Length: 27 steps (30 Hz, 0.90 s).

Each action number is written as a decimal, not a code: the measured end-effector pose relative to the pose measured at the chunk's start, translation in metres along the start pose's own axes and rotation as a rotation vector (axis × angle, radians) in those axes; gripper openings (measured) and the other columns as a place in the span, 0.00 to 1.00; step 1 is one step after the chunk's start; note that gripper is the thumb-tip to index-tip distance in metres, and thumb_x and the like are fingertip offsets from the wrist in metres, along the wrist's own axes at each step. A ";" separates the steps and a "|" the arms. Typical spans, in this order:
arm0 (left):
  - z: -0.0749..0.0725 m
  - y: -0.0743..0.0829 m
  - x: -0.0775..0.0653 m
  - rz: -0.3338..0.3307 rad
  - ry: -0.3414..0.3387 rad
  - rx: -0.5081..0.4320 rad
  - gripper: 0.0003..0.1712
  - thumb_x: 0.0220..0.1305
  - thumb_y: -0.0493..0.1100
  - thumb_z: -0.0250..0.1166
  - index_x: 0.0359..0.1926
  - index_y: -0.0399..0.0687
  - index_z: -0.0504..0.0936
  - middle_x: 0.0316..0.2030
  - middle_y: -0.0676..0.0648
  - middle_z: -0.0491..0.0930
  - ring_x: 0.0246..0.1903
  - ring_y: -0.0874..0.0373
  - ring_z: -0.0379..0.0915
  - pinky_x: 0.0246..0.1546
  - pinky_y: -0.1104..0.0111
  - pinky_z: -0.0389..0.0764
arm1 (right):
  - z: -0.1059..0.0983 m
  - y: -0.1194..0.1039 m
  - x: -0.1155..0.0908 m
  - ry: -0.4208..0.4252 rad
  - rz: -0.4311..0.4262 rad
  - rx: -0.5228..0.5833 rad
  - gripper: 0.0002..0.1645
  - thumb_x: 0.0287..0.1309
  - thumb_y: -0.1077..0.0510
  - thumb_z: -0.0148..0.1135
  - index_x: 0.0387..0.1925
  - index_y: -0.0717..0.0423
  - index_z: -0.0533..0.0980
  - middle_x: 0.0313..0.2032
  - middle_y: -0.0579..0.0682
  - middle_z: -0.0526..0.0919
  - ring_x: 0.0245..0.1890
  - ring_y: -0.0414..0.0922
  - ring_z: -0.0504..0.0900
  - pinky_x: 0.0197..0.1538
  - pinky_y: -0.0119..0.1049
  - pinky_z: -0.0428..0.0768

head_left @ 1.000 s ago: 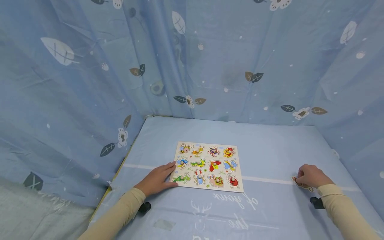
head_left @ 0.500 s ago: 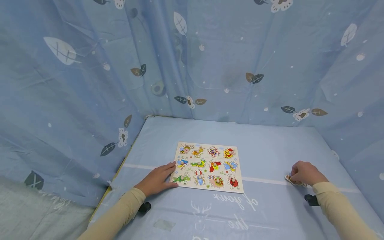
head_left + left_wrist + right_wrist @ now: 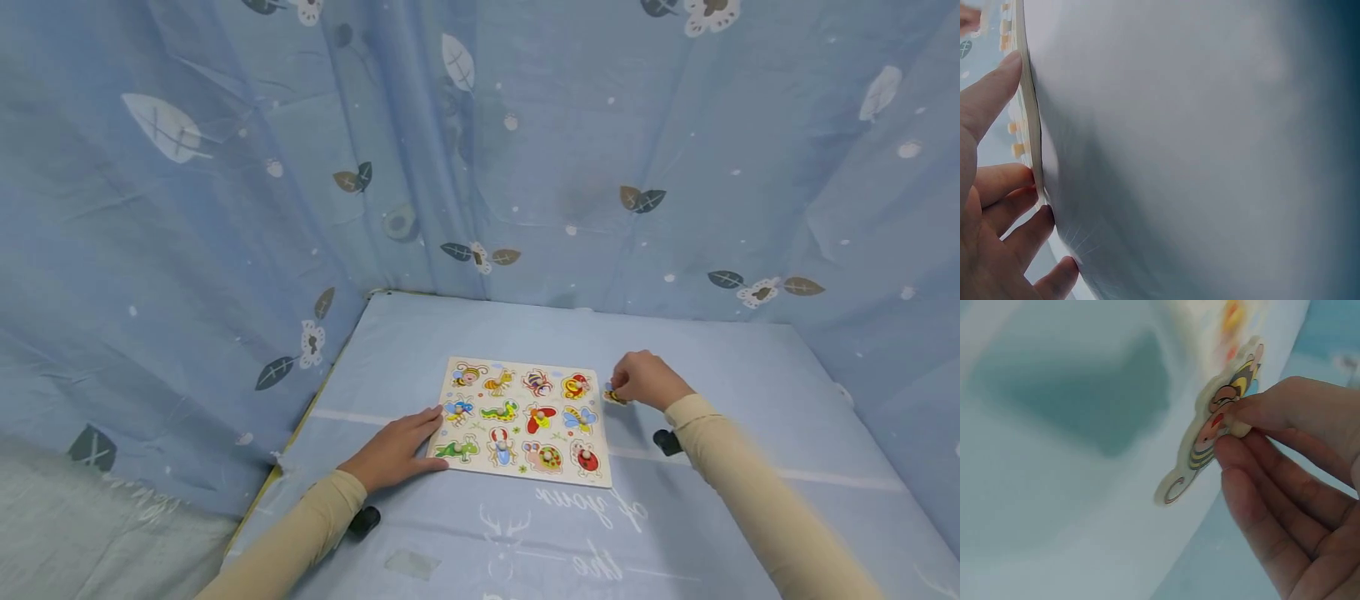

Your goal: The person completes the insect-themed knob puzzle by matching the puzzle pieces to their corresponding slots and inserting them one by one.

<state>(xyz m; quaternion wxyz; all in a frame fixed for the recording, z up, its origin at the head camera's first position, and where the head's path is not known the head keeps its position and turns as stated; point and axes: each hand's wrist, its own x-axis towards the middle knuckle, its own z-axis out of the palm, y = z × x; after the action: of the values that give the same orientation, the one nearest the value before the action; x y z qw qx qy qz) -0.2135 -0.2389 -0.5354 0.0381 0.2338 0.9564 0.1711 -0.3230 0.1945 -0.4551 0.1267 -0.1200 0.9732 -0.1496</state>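
A wooden knob puzzle board [image 3: 487, 471] lies flat on the table, printed with insects in rows. My left hand [image 3: 397, 450] rests at its left side, fingertips at the edge and thumb at the near corner. In the left wrist view, the thumb and fingers of the left hand [image 3: 985, 250] touch the board's side, knobs [image 3: 1018, 150] showing beyond it. My right hand [image 3: 648, 379] pinches a bee puzzle piece [image 3: 615, 396] by its knob, just right of the board's far right corner. The right wrist view shows the bee piece [image 3: 1210, 425] tilted, knob between thumb and fingers.
A pale blue printed cloth covers the table [image 3: 720, 525]. Blue patterned curtains [image 3: 555, 150] stand close behind and along both sides. Black wrist devices [image 3: 667, 442] sit under both wrists. A greyish patch [image 3: 412, 564] lies on the cloth near the front.
My right hand has carried the bee piece from the far right of the table leftward to beside the board. The left hand has stayed at the board's left edge.
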 end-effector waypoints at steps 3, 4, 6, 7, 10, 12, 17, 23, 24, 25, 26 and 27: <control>0.000 -0.001 0.000 0.006 0.004 0.014 0.50 0.57 0.70 0.62 0.72 0.47 0.63 0.74 0.51 0.58 0.72 0.51 0.58 0.70 0.53 0.67 | 0.006 -0.036 0.023 0.023 -0.094 0.004 0.04 0.53 0.63 0.69 0.27 0.52 0.86 0.29 0.45 0.86 0.27 0.41 0.79 0.32 0.34 0.81; 0.000 -0.001 0.000 0.005 0.006 0.014 0.50 0.57 0.70 0.62 0.72 0.47 0.63 0.74 0.51 0.58 0.72 0.51 0.58 0.70 0.53 0.67 | 0.009 -0.048 0.030 0.031 -0.133 0.007 0.03 0.53 0.63 0.69 0.28 0.52 0.86 0.29 0.45 0.86 0.27 0.40 0.80 0.33 0.34 0.82; -0.001 -0.001 -0.001 0.000 0.004 0.007 0.50 0.57 0.70 0.63 0.72 0.47 0.63 0.74 0.52 0.58 0.72 0.51 0.58 0.70 0.53 0.66 | 0.014 -0.072 0.044 0.045 -0.202 0.006 0.04 0.54 0.62 0.69 0.28 0.51 0.87 0.30 0.44 0.87 0.27 0.39 0.80 0.33 0.33 0.82; -0.001 -0.001 -0.001 -0.001 0.002 0.003 0.50 0.57 0.70 0.63 0.72 0.47 0.63 0.74 0.52 0.58 0.72 0.51 0.58 0.70 0.53 0.66 | 0.017 -0.083 0.050 0.050 -0.234 0.003 0.05 0.55 0.62 0.69 0.28 0.50 0.87 0.30 0.43 0.87 0.26 0.39 0.80 0.33 0.33 0.82; -0.002 0.000 -0.001 -0.001 -0.006 -0.008 0.50 0.58 0.69 0.63 0.72 0.47 0.63 0.74 0.51 0.58 0.72 0.51 0.58 0.70 0.54 0.66 | 0.027 -0.113 0.066 0.054 -0.320 -0.018 0.07 0.57 0.62 0.67 0.27 0.49 0.87 0.29 0.42 0.87 0.25 0.38 0.79 0.31 0.32 0.80; -0.002 0.002 -0.001 -0.001 -0.012 -0.005 0.50 0.58 0.70 0.62 0.72 0.47 0.63 0.74 0.51 0.58 0.72 0.51 0.58 0.70 0.54 0.66 | 0.034 -0.131 0.075 0.058 -0.367 -0.035 0.08 0.57 0.63 0.66 0.27 0.49 0.87 0.30 0.42 0.87 0.25 0.37 0.79 0.32 0.32 0.81; -0.003 0.002 0.000 0.000 -0.016 0.010 0.49 0.58 0.70 0.62 0.72 0.47 0.64 0.74 0.51 0.59 0.72 0.51 0.58 0.70 0.54 0.66 | 0.053 -0.168 0.097 0.069 -0.456 -0.080 0.07 0.58 0.62 0.66 0.29 0.49 0.88 0.32 0.42 0.88 0.26 0.35 0.79 0.35 0.31 0.82; -0.003 0.002 0.000 0.008 -0.033 0.017 0.49 0.59 0.71 0.60 0.72 0.47 0.63 0.74 0.51 0.57 0.72 0.51 0.57 0.71 0.54 0.66 | 0.073 -0.187 0.112 0.080 -0.502 -0.052 0.10 0.60 0.63 0.64 0.29 0.49 0.88 0.30 0.43 0.88 0.22 0.34 0.77 0.31 0.29 0.80; -0.002 0.002 0.000 0.010 -0.034 0.021 0.50 0.59 0.71 0.60 0.72 0.47 0.63 0.74 0.51 0.57 0.72 0.52 0.57 0.70 0.54 0.66 | 0.076 -0.188 0.113 0.083 -0.505 -0.046 0.10 0.60 0.64 0.64 0.29 0.49 0.88 0.30 0.44 0.88 0.22 0.34 0.78 0.31 0.29 0.80; -0.002 0.001 -0.001 0.011 -0.035 0.023 0.50 0.59 0.71 0.59 0.72 0.47 0.63 0.74 0.51 0.57 0.72 0.52 0.57 0.70 0.54 0.66 | 0.078 -0.190 0.115 0.088 -0.504 -0.043 0.10 0.59 0.64 0.65 0.29 0.50 0.88 0.30 0.44 0.87 0.23 0.35 0.78 0.31 0.30 0.80; -0.002 0.001 -0.001 0.010 -0.035 0.024 0.50 0.59 0.72 0.59 0.73 0.47 0.63 0.74 0.51 0.57 0.72 0.52 0.57 0.70 0.55 0.66 | 0.079 -0.191 0.116 0.090 -0.502 -0.046 0.10 0.59 0.64 0.65 0.29 0.50 0.88 0.30 0.44 0.88 0.24 0.35 0.78 0.32 0.30 0.81; -0.003 0.000 -0.002 0.008 -0.033 0.023 0.49 0.59 0.71 0.59 0.73 0.47 0.63 0.74 0.51 0.57 0.72 0.52 0.57 0.70 0.54 0.66 | 0.081 -0.192 0.117 0.093 -0.501 -0.050 0.09 0.59 0.64 0.65 0.30 0.50 0.88 0.31 0.44 0.88 0.25 0.36 0.79 0.33 0.30 0.81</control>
<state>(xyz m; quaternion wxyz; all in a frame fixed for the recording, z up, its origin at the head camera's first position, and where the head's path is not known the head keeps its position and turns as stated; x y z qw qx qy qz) -0.2121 -0.2404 -0.5326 0.0503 0.2409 0.9566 0.1562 -0.3726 -0.0363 -0.4925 0.0380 -0.3533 0.9214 -0.1575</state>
